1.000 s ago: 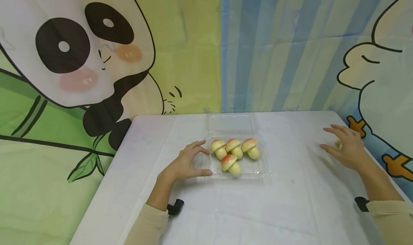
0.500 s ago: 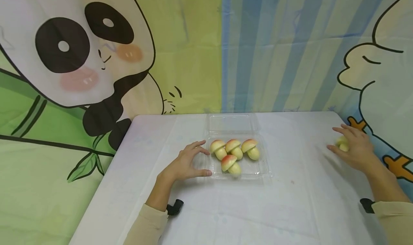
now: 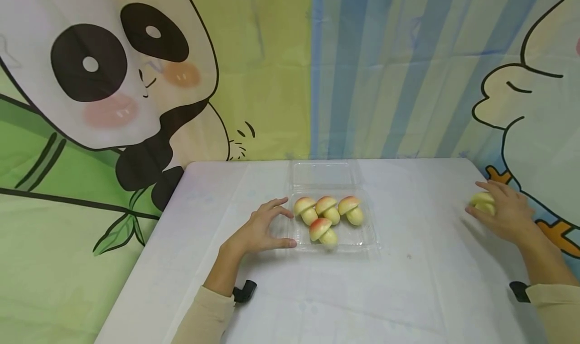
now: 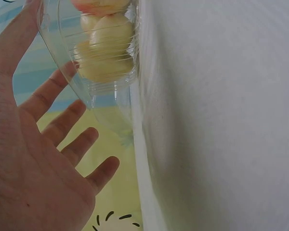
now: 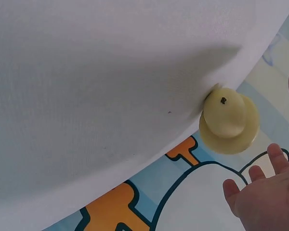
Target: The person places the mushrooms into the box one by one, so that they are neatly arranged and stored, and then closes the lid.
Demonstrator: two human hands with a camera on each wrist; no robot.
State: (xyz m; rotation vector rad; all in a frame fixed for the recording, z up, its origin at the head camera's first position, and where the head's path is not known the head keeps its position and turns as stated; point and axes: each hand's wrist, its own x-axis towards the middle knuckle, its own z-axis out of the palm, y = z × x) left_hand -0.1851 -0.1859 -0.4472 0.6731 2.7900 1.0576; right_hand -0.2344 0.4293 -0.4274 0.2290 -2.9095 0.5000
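Note:
A toy mushroom (image 3: 482, 202), pale yellow, lies at the table's right side with my right hand (image 3: 509, 213) just beyond it. In the right wrist view the mushroom (image 5: 226, 118) stands apart from the spread fingers (image 5: 278, 159). My left hand (image 3: 256, 231) rests at the left side of a clear plastic box (image 3: 355, 241), thumb and fingers spread along its edge. Several mushrooms (image 3: 321, 230) with reddish caps lie in the box: a row at the back and one in front. In the left wrist view, fingertips meet the box's wall (image 4: 67, 72).
The box's clear lid (image 3: 323, 174) is folded back toward the table's far edge. A white cloth covers the table (image 3: 353, 293). Behind it hangs a curtain (image 3: 267, 72) printed with a panda and stripes.
My right hand has moved right and slightly toward me, so more of the lone mushroom shows between its thumb and fingers. The left hand and the box have stayed put.

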